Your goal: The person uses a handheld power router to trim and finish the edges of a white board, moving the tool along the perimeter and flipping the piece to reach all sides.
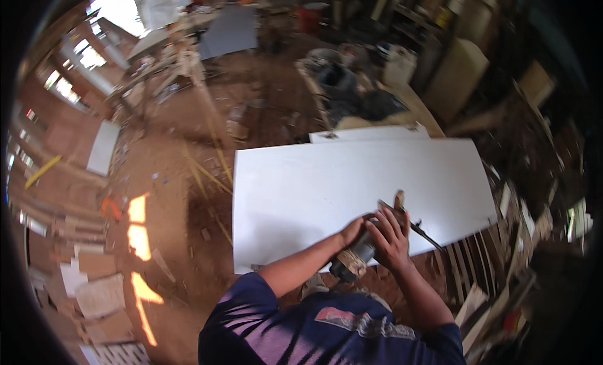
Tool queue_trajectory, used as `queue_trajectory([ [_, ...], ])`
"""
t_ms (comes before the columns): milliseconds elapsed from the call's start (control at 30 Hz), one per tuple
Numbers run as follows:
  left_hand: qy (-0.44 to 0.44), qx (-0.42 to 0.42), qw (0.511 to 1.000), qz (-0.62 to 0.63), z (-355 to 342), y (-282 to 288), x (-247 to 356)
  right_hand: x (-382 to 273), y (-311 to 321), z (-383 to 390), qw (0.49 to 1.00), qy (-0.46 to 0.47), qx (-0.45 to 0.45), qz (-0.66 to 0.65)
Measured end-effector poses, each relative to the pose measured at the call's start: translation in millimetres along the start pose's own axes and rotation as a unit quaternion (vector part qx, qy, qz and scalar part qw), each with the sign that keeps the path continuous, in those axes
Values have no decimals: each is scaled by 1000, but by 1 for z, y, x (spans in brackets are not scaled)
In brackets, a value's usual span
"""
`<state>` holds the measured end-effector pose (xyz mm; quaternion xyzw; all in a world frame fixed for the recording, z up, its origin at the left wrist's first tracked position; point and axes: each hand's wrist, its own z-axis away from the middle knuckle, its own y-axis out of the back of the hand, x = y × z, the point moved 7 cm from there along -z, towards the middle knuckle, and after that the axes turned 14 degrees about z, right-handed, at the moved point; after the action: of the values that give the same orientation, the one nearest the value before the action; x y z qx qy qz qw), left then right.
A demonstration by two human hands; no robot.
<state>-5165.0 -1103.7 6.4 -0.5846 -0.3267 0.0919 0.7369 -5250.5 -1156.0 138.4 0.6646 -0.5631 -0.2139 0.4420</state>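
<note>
Both my hands are on a dark hand-held power tool point(359, 250) over the near edge of a large white board. The tool has a barrel-shaped body, a worn tan end point(349, 262) toward me and a thin dark rod sticking out to the right. Its exact kind is hard to make out. My left hand point(355, 230) grips its left side, fingers partly hidden. Across its top and right side lies my right hand point(392, 238), fingers bent over it. Beyond the fingers a tan knob-like piece point(399, 198) shows. The white board point(301, 189) lies flat below.
Behind the white board stands a bench point(418, 107) with a dark plastic bag point(358, 92) and a whitish jug point(399, 65). Wooden slats point(468, 264) are at the right. Flat offcuts point(100, 296) lie on the dirt floor at the left. A grey panel point(231, 33) is farther back.
</note>
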Motion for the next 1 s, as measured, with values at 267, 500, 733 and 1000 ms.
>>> queue_trajectory([
  [267,86,38,915,-393,38,-1,-2,14,37,37,990,-127,31,-49],
  [500,-204,-246,720,-616,132,-193,-12,20,78,113,938,-288,114,-157],
  [733,-246,-250,730,-586,174,-232,-71,-38,99,184,767,-443,271,-378],
  [1000,-200,-201,766,-576,249,-252,-108,-94,150,218,771,-443,319,-328],
])
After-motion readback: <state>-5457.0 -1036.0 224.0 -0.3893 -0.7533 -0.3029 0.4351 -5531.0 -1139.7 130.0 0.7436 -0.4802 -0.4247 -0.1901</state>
